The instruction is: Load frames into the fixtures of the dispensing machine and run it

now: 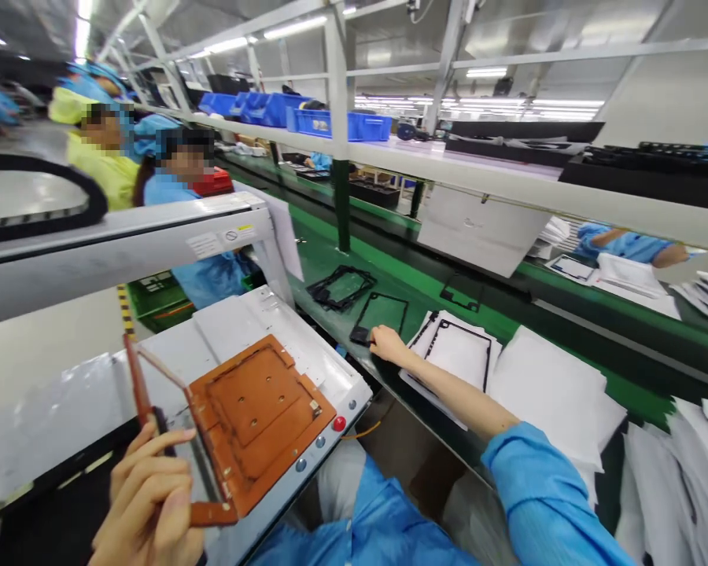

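My left hand (147,495) grips the lifted brown hinged lid (138,385) of an orange-brown fixture (259,417) that sits on a white machine base (307,346). My right hand (386,343) reaches out over the green conveyor belt (425,287) and pinches the near corner of a thin black frame (381,314) that lies flat on the belt. My right forearm crosses a white sheet carrying another black frame (457,346).
More black frames (342,284) lie farther up the belt. White sheet stacks (548,389) sit to the right. A red button (339,423) is on the machine front. Two people in caps stand at the left; another person's arm (625,245) rests across the belt. Blue bins (330,123) line the shelf.
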### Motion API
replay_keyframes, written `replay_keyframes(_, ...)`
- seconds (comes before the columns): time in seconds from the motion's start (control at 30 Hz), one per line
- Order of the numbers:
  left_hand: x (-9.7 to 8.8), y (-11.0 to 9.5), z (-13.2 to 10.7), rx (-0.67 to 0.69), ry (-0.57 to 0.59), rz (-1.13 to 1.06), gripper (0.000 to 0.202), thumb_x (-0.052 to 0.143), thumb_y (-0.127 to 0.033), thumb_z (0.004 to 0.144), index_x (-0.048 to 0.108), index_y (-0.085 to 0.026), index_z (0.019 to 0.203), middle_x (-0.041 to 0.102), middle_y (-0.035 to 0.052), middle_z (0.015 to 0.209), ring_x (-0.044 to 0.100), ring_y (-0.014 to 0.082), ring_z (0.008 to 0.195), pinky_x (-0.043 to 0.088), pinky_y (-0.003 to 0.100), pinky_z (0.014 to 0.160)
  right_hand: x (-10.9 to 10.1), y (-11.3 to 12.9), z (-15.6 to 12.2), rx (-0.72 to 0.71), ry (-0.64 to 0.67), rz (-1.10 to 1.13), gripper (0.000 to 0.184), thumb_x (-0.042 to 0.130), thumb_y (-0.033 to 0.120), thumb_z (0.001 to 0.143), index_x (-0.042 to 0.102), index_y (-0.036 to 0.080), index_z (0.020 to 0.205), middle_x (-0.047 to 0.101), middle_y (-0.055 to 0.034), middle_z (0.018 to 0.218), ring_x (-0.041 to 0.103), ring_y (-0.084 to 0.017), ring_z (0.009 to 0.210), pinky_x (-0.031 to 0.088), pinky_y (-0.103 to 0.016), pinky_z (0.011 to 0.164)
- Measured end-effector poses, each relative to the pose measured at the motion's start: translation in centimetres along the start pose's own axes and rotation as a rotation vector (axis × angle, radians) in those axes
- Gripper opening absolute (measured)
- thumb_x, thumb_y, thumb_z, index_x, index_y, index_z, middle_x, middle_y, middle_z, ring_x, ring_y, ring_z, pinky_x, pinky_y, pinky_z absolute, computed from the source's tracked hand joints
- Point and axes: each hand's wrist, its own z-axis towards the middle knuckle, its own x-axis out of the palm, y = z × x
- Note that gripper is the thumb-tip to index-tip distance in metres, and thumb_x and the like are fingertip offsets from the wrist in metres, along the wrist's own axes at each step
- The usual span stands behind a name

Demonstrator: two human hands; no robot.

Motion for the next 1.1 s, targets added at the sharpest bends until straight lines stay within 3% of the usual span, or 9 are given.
replay_keyframes(0.1,0.6,-0.8,0.8,0.194,0.070,-0.004,0.021,0.061,-0.016,0.092,0.057,-0.021,0.072,0.057,-0.0013,0.070,0.071,0.0146,0.093,0.052,0.037,0.121,-1.2,1.0,-1.0,-0.053,-0.004,0.131,0.007,0.068,0.002,0.099,0.067,0.005,0.105,0.069,-0.0113,0.102,0.065,-0.019,0.095,0.056,-0.033,0.093)
replay_keyframes(0.2,1.2,-0.7,0.4,0.164,0.078,-0.031,0.015,0.054,-0.007,0.098,0.056,-0.018,0.087,0.066,-0.0003,0.086,0.072,0.0135,0.118,0.047,0.041,0.129,-1.2,3.1,-3.5,-0.238,0.010,0.294,0.015,0.066,0.000,0.100,0.069,0.007,0.114,0.069,-0.0081,0.100,0.062,-0.014,0.087,0.052,-0.026,0.083)
replay_keyframes(0.3,2.0,-0.6,-0.4,0.150,0.095,-0.054,0.012,0.054,-0.005,0.099,0.055,-0.017,0.099,0.073,0.0022,0.102,0.069,0.0152,0.132,0.045,0.043,0.132,0.9,5.6,-6.3,-0.622,0.041,0.458,0.017,0.066,0.005,0.104,0.072,0.010,0.118,0.070,-0.0076,0.107,0.065,-0.014,0.095,0.052,-0.023,0.088)
replay_keyframes(0.43,3.2,-1.1,-0.8,0.154,0.158,-0.006,0.011,0.056,-0.007,0.105,0.056,-0.019,0.103,0.074,0.0048,0.109,0.065,0.0144,0.140,0.045,0.041,0.133,5.2,9.1,-8.1,-1.084,-0.085,0.554,0.010,0.067,0.005,0.106,0.074,0.009,0.113,0.067,-0.0094,0.104,0.059,-0.016,0.093,0.049,-0.025,0.085)
replay_keyframes(0.63,4.8,-1.3,-0.9,0.184,0.247,0.091,0.004,0.056,-0.022,0.113,0.058,-0.021,0.110,0.078,0.0081,0.116,0.065,0.0184,0.142,0.052,0.045,0.128,8.8,11.4,-7.6,-1.081,-0.161,0.489,0.019,0.062,-0.001,0.100,0.072,0.011,0.088,0.065,-0.0093,0.097,0.053,-0.020,0.092,0.047,-0.032,0.084)
replay_keyframes(0.77,6.3,-1.0,-1.2,0.213,0.330,0.124,0.013,0.054,-0.032,0.117,0.060,-0.021,0.114,0.079,0.0065,0.122,0.069,0.0210,0.138,0.058,0.044,0.123,9.6,11.1,-7.9,-1.054,-0.157,0.528,0.046,0.050,-0.004,0.083,0.072,0.010,0.121,0.067,-0.0147,0.121,0.061,-0.025,0.120,0.057,-0.039,0.105)
replay_keyframes(0.87,7.5,-0.6,-1.5,0.243,0.399,0.137,0.017,0.051,-0.035,0.118,0.059,-0.020,0.115,0.080,0.0055,0.123,0.073,0.0239,0.133,0.063,0.044,0.117,10.0,10.9,-8.3,-1.062,-0.317,0.597,0.071,0.046,0.000,0.079,0.056,0.006,0.149,0.062,-0.0202,0.139,0.058,-0.026,0.138,0.057,-0.041,0.118)
replay_keyframes(0.97,8.3,-0.2,-1.8,0.273,0.440,0.131,0.013,0.054,-0.031,0.117,0.059,-0.019,0.116,0.080,0.0053,0.121,0.075,0.0251,0.127,0.067,0.044,0.111,10.5,10.8,-8.0,-1.092,-0.444,0.581,0.070,0.045,0.003,0.080,0.050,0.001,0.149,0.061,-0.0232,0.136,0.061,-0.027,0.127,0.062,-0.042,0.112)
replay_keyframes(1.1,8.6,0.1,-1.9,0.285,0.460,0.114,0.015,0.056,-0.032,0.116,0.059,-0.018,0.116,0.080,0.0060,0.119,0.077,0.0267,0.123,0.069,0.047,0.109,11.3,10.4,-7.5,-1.107,-0.350,0.532,0.066,0.045,0.004,0.081,0.053,-0.001,0.146,0.061,-0.0255,0.134,0.060,-0.031,0.128,0.062,-0.052,0.112)
